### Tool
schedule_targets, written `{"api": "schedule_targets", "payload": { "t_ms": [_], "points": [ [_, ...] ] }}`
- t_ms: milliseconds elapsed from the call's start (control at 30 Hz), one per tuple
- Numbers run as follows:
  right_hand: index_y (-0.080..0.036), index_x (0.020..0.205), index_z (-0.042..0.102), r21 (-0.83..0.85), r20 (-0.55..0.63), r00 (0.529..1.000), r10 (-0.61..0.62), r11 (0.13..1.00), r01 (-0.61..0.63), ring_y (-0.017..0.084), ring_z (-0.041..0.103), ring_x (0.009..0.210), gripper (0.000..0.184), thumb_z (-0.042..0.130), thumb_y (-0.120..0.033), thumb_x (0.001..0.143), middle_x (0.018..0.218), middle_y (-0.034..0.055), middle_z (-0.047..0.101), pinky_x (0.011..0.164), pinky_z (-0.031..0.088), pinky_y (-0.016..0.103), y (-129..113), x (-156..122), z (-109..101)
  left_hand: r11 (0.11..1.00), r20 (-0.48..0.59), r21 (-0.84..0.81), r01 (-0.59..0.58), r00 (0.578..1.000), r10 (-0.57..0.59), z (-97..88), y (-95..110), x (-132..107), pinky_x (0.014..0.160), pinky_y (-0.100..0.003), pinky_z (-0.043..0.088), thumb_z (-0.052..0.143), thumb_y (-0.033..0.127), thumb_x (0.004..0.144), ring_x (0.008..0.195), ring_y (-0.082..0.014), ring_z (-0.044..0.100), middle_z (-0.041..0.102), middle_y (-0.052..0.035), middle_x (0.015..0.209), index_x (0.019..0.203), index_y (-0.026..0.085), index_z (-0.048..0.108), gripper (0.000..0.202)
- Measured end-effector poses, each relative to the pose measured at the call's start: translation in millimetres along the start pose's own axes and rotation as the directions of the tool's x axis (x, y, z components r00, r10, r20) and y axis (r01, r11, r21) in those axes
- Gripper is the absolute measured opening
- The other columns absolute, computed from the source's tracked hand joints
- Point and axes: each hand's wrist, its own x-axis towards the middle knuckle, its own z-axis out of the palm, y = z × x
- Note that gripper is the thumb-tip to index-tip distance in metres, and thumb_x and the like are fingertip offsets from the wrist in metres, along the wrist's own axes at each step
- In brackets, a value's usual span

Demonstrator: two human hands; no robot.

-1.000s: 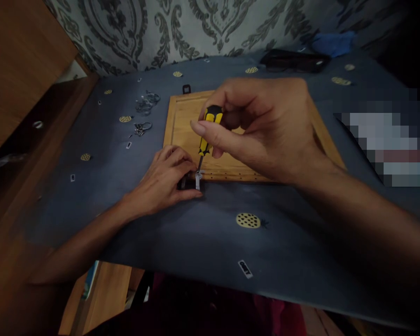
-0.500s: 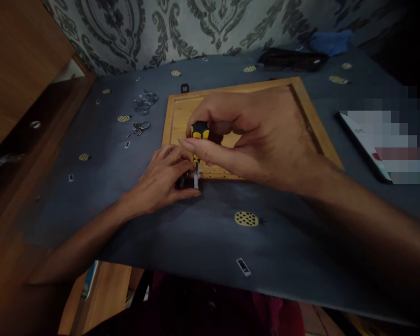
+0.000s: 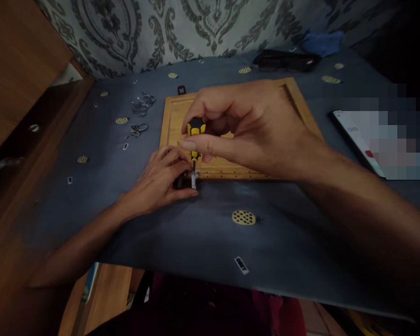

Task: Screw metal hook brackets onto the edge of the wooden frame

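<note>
A short black-and-yellow screwdriver [image 3: 196,130] stands nearly upright, its handle pinched between the thumb and fingers of my right hand [image 3: 255,130]. The tip meets a small metal bracket [image 3: 193,181] at the near left edge of a wooden board [image 3: 175,109] with a raised rim. My left hand [image 3: 161,177] is closed around the bracket and a dark part beside it, thumb in front and fingers behind. Most of that dark part is hidden by the fingers. Small holes run along the board's near edge, and my right hand covers much of its surface.
Metal rings and small hardware [image 3: 143,103] lie left of the board, with another small pile [image 3: 137,130] nearer. A small black square piece [image 3: 181,90] sits behind it. A dark case [image 3: 285,60], a blue cloth [image 3: 322,43] and a phone [image 3: 357,135] are further right.
The screwdriver's handle shows more between my right fingers, which have shifted slightly around it. The whole view has moved a little; my left hand stays on the bracket.
</note>
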Motion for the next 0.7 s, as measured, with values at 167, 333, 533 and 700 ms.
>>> {"api": "schedule_targets", "payload": {
  "t_ms": [167, 333, 533, 700],
  "points": [
    [-0.02, 0.09, 0.07, 0.027, 0.123, 0.992, -0.011, 1.0, 0.007, 0.011, 0.067, 0.072, 0.012, 0.077, -0.027, 0.096, 0.081, -0.0029, 0.07, 0.064, 0.051, 0.022, 1.1, 2.5, -12.5, 1.0, -0.013, 0.024, 0.015, 1.0, -0.015, 0.3, 0.5, 0.2, 0.1, -0.044, 0.05, 0.081, 0.056, 0.091, 0.115, -0.0297, 0.058, 0.068, -0.0082, 0.113, 0.111, 0.019, 0.075, 0.042],
    [-0.019, 0.081, 0.068, -0.011, 0.056, 0.998, 0.025, 1.0, -0.024, 0.012, 0.066, 0.065, 0.016, 0.079, -0.024, 0.092, 0.075, -0.0025, 0.071, 0.061, 0.051, 0.024, -1.2, 2.4, -9.8, 1.0, -0.014, 0.029, 0.003, 1.0, -0.002, 0.1, 0.8, -0.1, 0.099, -0.043, 0.049, 0.079, 0.057, 0.093, 0.114, -0.0291, 0.058, 0.068, -0.0081, 0.112, 0.114, 0.019, 0.074, 0.044],
    [-0.021, 0.081, 0.064, -0.075, 0.026, 0.999, 0.034, 0.997, -0.032, 0.012, 0.061, 0.064, 0.02, 0.08, -0.028, 0.091, 0.07, -0.0046, 0.064, 0.058, 0.044, 0.024, -3.3, 1.7, -3.8, 0.999, 0.006, 0.012, 0.032, 0.999, -0.032, -0.7, 1.6, -0.8, 0.103, -0.045, 0.048, 0.079, 0.056, 0.093, 0.117, -0.03, 0.057, 0.069, -0.0086, 0.119, 0.115, 0.02, 0.074, 0.042],
    [-0.022, 0.082, 0.06, -0.21, -0.024, 1.0, -0.005, 0.978, 0.0, 0.014, 0.062, 0.071, 0.021, 0.077, -0.029, 0.093, 0.076, -0.004, 0.063, 0.067, 0.047, 0.027, -1.9, 0.1, 0.6, 0.999, 0.007, 0.025, 0.033, 0.999, -0.034, -0.9, 2.7, 0.4, 0.104, -0.044, 0.049, 0.08, 0.057, 0.091, 0.12, -0.0306, 0.058, 0.07, -0.0095, 0.121, 0.114, 0.019, 0.074, 0.045]
  ]
}}
